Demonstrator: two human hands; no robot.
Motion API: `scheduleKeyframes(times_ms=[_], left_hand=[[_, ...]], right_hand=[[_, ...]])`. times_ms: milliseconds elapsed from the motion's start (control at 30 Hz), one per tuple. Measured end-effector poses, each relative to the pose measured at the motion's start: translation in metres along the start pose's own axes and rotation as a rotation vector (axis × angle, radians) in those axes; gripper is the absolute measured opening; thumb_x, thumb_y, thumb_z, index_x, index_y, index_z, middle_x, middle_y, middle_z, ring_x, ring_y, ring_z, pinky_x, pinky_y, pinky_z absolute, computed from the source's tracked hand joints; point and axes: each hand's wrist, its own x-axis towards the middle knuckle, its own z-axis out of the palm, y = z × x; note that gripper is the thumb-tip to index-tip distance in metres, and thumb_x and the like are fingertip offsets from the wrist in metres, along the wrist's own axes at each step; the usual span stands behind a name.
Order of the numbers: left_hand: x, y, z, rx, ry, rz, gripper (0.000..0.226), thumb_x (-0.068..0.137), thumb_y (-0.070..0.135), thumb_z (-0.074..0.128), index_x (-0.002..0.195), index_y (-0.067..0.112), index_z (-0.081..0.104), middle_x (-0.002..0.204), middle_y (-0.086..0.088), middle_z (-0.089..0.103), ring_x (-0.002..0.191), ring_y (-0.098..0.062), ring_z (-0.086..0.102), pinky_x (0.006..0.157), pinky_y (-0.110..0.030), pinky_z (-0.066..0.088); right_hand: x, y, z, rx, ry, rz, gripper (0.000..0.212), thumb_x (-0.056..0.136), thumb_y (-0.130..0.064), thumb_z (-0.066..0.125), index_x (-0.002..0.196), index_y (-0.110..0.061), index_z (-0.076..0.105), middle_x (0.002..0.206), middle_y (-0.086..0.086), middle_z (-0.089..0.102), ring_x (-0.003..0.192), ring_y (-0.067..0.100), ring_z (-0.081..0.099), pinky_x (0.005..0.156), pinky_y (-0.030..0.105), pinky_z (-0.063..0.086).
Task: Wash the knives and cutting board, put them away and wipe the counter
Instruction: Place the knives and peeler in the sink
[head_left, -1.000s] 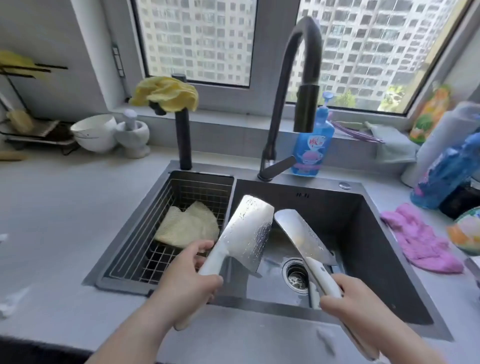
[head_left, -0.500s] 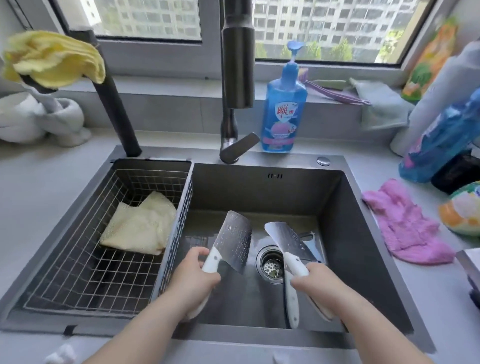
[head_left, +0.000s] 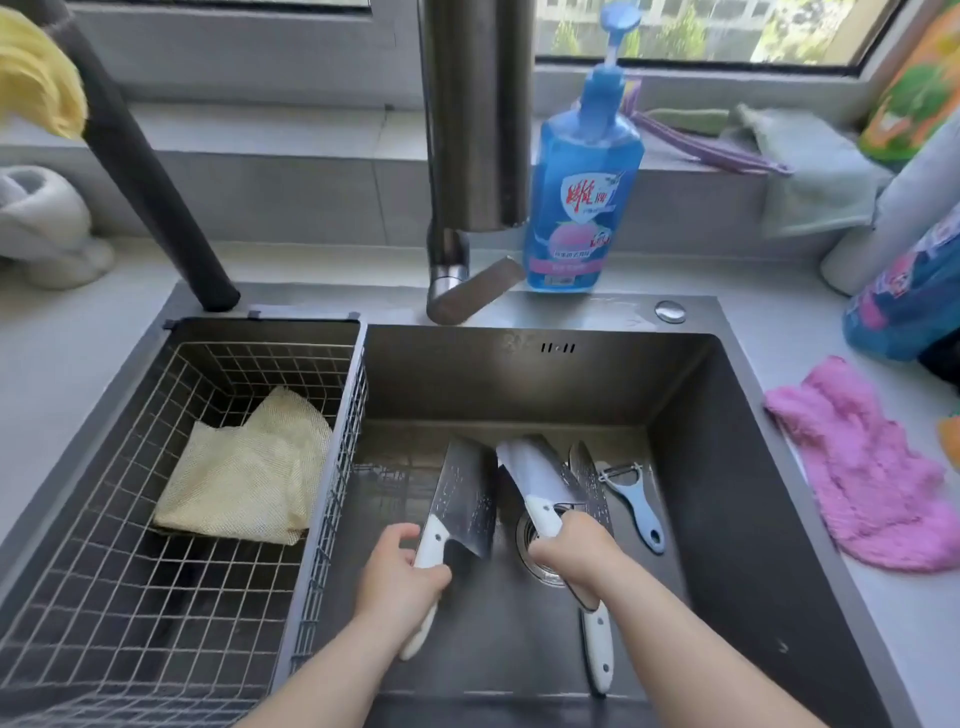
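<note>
Left hand (head_left: 400, 571) wrapped tight on the cleaver (head_left: 464, 499), right hand (head_left: 571, 545) gripping the second knife (head_left: 540, 480), both low in the sink (head_left: 727, 467), probably for washing, a third knife (head_left: 589, 499) beyond, soap bottle (head_left: 582, 192) behind.

Faucet (head_left: 475, 119) is hanging over the sink (head_left: 727, 467) middle, third knife (head_left: 592, 545) and peeler (head_left: 631, 499) are crowding its right floor; left floor's sitting open.
</note>
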Motion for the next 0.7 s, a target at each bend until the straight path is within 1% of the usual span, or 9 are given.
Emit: scheduleKeyframes(times_ms=[67, 167, 200, 333, 400, 467, 533, 567, 700], left_hand=[[0.005, -0.001, 0.002, -0.003, 0.017, -0.02, 0.04, 0.075, 0.002, 0.06, 0.102, 0.022, 0.041, 0.091, -0.004, 0.059, 0.077, -0.024, 0.058, 0.056, -0.021, 0.038], [0.011, -0.003, 0.004, -0.035, 0.017, -0.057, 0.036, 0.073, 0.001, 0.059, 0.102, 0.019, 0.045, 0.084, -0.006, 0.063, 0.068, -0.026, 0.06, 0.067, -0.03, 0.047], [0.012, -0.004, 0.004, -0.049, 0.016, -0.065, 0.036, 0.073, 0.001, 0.059, 0.102, 0.018, 0.045, 0.081, -0.005, 0.063, 0.063, -0.025, 0.06, 0.067, -0.031, 0.047], [0.016, -0.004, 0.008, -0.173, 0.015, -0.084, 0.038, 0.077, -0.005, 0.055, 0.105, 0.016, 0.039, 0.076, -0.004, 0.058, 0.05, -0.02, 0.055, 0.053, -0.026, 0.046], [0.018, -0.005, 0.011, -0.212, 0.005, -0.099, 0.039, 0.079, -0.006, 0.054, 0.106, 0.016, 0.037, 0.077, -0.006, 0.057, 0.05, -0.021, 0.054, 0.047, -0.024, 0.046], [0.021, -0.007, 0.016, -0.21, -0.009, -0.111, 0.035, 0.08, -0.005, 0.053, 0.106, 0.014, 0.038, 0.077, -0.007, 0.057, 0.05, -0.021, 0.053, 0.044, -0.022, 0.045], [0.024, -0.012, 0.021, -0.186, -0.016, -0.128, 0.029, 0.08, -0.004, 0.051, 0.102, 0.012, 0.041, 0.076, -0.007, 0.056, 0.051, -0.02, 0.053, 0.047, -0.024, 0.045], [0.026, -0.015, 0.024, -0.169, -0.021, -0.139, 0.026, 0.08, -0.003, 0.051, 0.1, 0.012, 0.042, 0.075, -0.007, 0.056, 0.052, -0.02, 0.053, 0.048, -0.025, 0.045], [0.04, -0.029, 0.029, 0.01, -0.034, -0.19, 0.019, 0.08, 0.003, 0.051, 0.099, 0.009, 0.049, 0.073, -0.01, 0.06, 0.062, -0.024, 0.054, 0.059, -0.026, 0.041]], right_hand=[[0.007, -0.001, 0.004, -0.036, -0.008, 0.007, 0.025, 0.078, -0.016, 0.048, 0.06, -0.014, 0.031, 0.056, 0.0, 0.039, 0.048, 0.014, 0.034, 0.044, 0.024, 0.026], [0.017, 0.0, 0.008, -0.019, -0.017, 0.027, 0.026, 0.079, -0.017, 0.048, 0.061, -0.013, 0.03, 0.056, 0.002, 0.039, 0.049, 0.016, 0.035, 0.045, 0.024, 0.026], [0.02, 0.0, 0.008, -0.002, -0.017, 0.035, 0.024, 0.078, -0.016, 0.048, 0.062, -0.013, 0.031, 0.058, 0.002, 0.039, 0.05, 0.017, 0.036, 0.045, 0.025, 0.027], [0.029, 0.002, 0.012, 0.063, -0.009, 0.048, 0.019, 0.079, -0.016, 0.049, 0.068, -0.013, 0.035, 0.066, 0.0, 0.042, 0.064, 0.022, 0.044, 0.047, 0.024, 0.029], [0.033, 0.004, 0.017, 0.067, -0.013, 0.042, 0.014, 0.082, -0.017, 0.049, 0.075, -0.011, 0.039, 0.069, -0.001, 0.042, 0.076, 0.024, 0.046, 0.049, 0.023, 0.029], [0.037, 0.007, 0.02, 0.078, -0.056, 0.051, 0.013, 0.083, -0.017, 0.049, 0.078, -0.011, 0.039, 0.069, -0.001, 0.041, 0.082, 0.025, 0.047, 0.056, 0.024, 0.033], [0.041, 0.01, 0.023, 0.056, -0.114, 0.066, 0.018, 0.086, -0.018, 0.05, 0.075, -0.011, 0.038, 0.069, -0.001, 0.04, 0.084, 0.024, 0.047, 0.068, 0.024, 0.036], [0.042, 0.01, 0.023, 0.042, -0.136, 0.073, 0.022, 0.087, -0.02, 0.051, 0.073, -0.012, 0.036, 0.069, -0.001, 0.04, 0.084, 0.023, 0.047, 0.071, 0.024, 0.035], [0.048, 0.01, 0.027, -0.046, -0.199, 0.081, 0.034, 0.089, -0.023, 0.053, 0.065, -0.014, 0.03, 0.067, -0.001, 0.04, 0.083, 0.022, 0.048, 0.07, 0.024, 0.037]])
